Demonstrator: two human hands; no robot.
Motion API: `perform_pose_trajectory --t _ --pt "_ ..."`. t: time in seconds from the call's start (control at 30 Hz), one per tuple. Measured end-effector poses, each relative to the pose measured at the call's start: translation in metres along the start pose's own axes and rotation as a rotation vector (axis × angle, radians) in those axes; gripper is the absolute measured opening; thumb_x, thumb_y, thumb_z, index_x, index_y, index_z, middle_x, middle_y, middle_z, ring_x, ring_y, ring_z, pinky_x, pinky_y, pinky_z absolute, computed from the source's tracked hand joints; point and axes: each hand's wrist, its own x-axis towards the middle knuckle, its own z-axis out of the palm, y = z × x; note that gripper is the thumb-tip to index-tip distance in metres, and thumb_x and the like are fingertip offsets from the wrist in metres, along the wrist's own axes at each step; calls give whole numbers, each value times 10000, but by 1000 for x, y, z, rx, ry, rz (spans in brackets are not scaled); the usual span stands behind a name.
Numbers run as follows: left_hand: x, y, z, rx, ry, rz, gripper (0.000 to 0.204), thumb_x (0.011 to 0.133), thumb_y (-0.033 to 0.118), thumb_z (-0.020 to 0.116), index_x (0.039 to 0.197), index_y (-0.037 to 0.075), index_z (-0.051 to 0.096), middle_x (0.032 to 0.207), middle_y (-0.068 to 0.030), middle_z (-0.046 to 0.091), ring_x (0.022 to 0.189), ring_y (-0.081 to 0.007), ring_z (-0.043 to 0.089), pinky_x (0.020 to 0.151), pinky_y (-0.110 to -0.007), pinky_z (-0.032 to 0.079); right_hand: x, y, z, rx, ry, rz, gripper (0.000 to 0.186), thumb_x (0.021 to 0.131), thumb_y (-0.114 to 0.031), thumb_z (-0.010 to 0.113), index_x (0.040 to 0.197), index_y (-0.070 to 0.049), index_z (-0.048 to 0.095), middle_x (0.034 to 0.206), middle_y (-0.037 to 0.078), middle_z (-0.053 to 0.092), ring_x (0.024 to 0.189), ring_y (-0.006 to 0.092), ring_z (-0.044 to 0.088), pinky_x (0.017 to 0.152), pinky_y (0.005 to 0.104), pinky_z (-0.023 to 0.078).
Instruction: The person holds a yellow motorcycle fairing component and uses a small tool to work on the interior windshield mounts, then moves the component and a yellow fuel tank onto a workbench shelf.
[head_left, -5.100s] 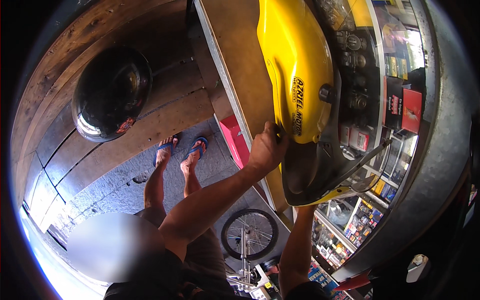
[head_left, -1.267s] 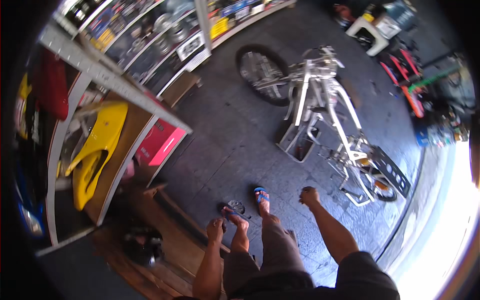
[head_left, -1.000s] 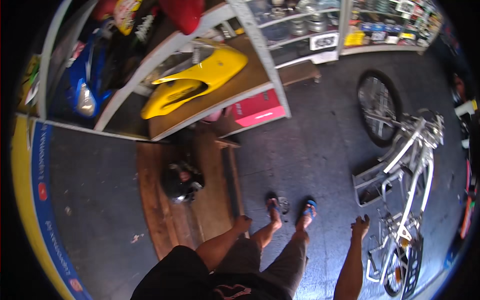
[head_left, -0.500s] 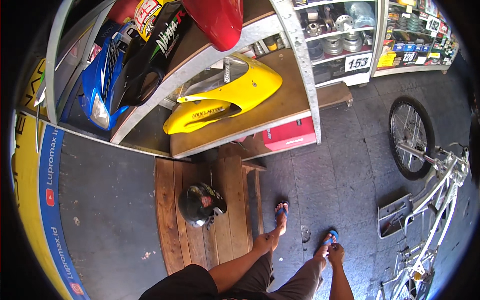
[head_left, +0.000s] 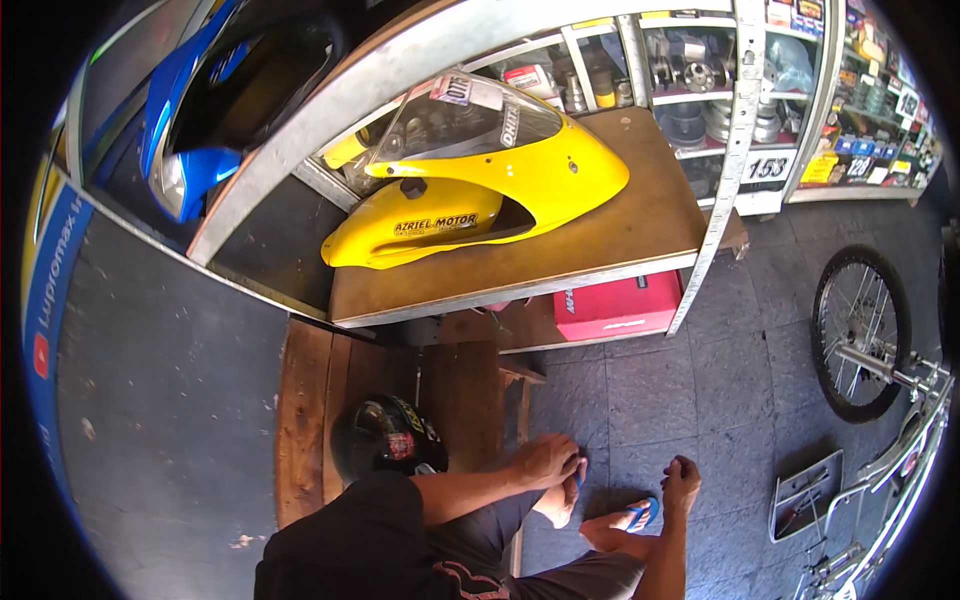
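My left hand (head_left: 548,460) hangs over my left knee area, just right of the wooden bench (head_left: 305,405). Its fingers are loosely bent and apart, and I see nothing in it. To the right, my right hand (head_left: 682,484) is held above the floor with its fingers curled in; whatever lies inside them, if anything, is hidden. Neither hand touches the black helmet (head_left: 375,435), which rests on the bench by my left arm. Ahead of both hands, a yellow motorcycle fairing (head_left: 560,175) with a clear windscreen lies on a brown shelf board (head_left: 660,200).
Below the shelf sits a red box (head_left: 620,305). A blue fairing (head_left: 185,110) stands at the far left. On the right are a bare motorcycle frame with a spoked wheel (head_left: 860,335) and a grey tray (head_left: 806,495). Glass cabinets (head_left: 770,200) with parts line the back.
The shelf and yellow fairing appear closer and larger. My knees are more bent, and my legs have shifted. Both hands have come up and forward in the view. The helmet is now partly behind my arm.
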Motion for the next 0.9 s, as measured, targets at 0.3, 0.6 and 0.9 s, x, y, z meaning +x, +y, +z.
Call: perform_pose_trajectory --t 0.3,0.6,0.9 --pt "34 -30 -11 -134 118 103 196 853 223 647 845 29 625 814 -157 605 765 -329 620 670 -425 491 -5 -36 16 -117 307 -297 229 912 -185 584 912 32 657 611 63 599 489 118 535 453 273 438" --pt "87 -75 -143 -1358 727 -520 654 924 608 452 1143 -7 501 801 -104 597 591 -193 589 533 -323 542 -126 -80 47 16 313 -273 279 913 -222 579 952 45 650 657 71 609 530 121 547 500 267 456" --pt "213 -120 -238 -1726 577 -563 379 974 394 470 1196 88 481 935 -175 600 785 -268 649 758 -438 604 -155 -20 59 -32 295 -348 227 894 -195 587 880 23 648 676 73 624 540 124 562 482 271 443"
